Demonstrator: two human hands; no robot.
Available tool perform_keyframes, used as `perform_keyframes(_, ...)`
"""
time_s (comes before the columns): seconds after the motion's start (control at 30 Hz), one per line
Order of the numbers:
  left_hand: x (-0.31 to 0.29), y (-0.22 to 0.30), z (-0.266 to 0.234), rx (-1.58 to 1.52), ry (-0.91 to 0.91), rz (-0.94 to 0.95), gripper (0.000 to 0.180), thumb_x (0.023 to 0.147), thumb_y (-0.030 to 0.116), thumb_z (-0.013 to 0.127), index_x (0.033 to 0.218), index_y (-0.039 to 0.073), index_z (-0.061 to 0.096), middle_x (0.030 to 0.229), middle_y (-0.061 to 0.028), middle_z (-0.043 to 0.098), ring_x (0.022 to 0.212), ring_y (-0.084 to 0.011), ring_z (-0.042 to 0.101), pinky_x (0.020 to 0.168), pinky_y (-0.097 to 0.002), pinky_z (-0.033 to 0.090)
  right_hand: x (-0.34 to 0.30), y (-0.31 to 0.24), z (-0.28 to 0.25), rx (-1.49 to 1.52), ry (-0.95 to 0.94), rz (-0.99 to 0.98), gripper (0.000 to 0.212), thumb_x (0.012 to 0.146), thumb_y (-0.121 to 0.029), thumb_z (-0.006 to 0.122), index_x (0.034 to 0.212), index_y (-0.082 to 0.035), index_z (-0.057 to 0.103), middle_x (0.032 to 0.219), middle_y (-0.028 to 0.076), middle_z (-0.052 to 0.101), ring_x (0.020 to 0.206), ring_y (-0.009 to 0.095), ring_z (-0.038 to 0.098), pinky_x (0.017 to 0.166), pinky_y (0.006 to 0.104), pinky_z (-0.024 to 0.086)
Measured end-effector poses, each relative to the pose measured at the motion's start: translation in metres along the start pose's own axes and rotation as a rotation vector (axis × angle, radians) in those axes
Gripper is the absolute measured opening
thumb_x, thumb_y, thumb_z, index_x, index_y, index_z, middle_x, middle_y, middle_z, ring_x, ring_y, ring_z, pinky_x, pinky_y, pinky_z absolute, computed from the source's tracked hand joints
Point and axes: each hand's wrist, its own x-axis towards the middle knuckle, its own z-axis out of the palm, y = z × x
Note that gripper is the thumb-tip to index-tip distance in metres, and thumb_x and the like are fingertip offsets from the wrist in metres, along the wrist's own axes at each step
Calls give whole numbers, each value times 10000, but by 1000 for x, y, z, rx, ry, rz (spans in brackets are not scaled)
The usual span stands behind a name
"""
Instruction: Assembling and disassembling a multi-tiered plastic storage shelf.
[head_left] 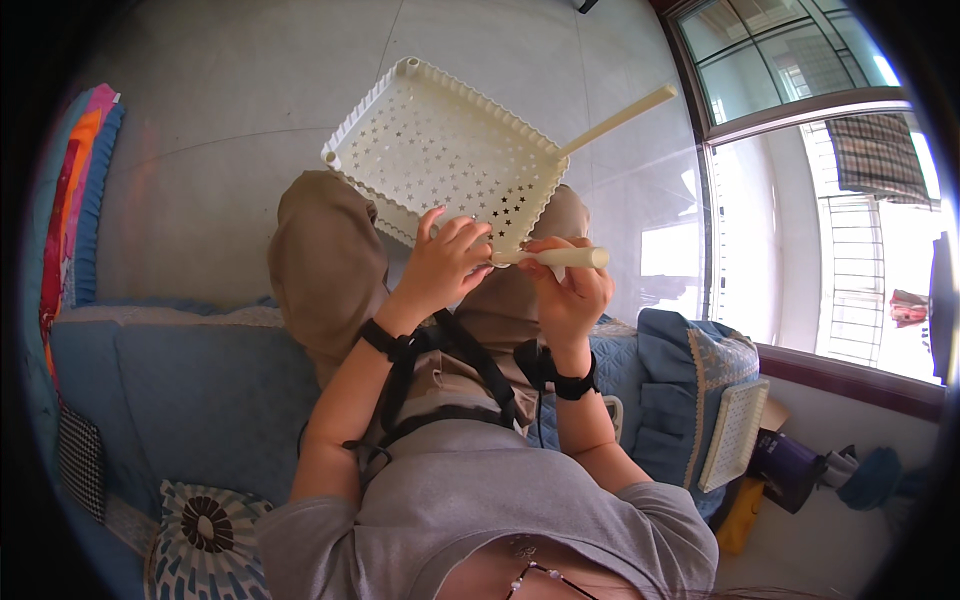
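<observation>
A cream plastic tray with star-shaped holes and a scalloped rim rests tilted across my knees. A pale tube sticks out from its right corner, toward the upper right. My right hand grips a second tube, whose inner end meets the tray's near corner. At that same corner, my left hand has its fingers curled over the rim, with the thumb side close to the tube's end. Round sockets show at the two far-left corners. The exact joint at the near corner is partly hidden by my fingers.
I sit on a blue quilted sofa with a patterned cushion at left. By the right armrest stands another perforated panel, with a dark purple container beyond it. A glazed door is at right; tiled floor lies ahead.
</observation>
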Motion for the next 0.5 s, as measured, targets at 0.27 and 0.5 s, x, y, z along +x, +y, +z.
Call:
perform_keyframes(0.27, 0, -2, -2, -3, -4, 8, 237, 762, 256, 751, 905, 178, 580, 1193, 33, 564, 1185, -176, 494, 1102, -524, 254, 10, 8, -9, 72, -168, -60, 245, 647, 113, 712, 849, -24, 699, 814, 67, 679, 687, 183, 670, 593, 292, 537)
perform_keyframes(0.5, -1, -3, -4, -9, -16, 21, 226, 759, 251, 750, 895, 179, 584, 1165, 36, 561, 1176, -168, 493, 1099, -511, 259, 24, 23, -20, 362, -389, 38, 276, 632, 113, 714, 870, -28, 715, 818, 80, 683, 696, 187, 676, 614, 290, 554)
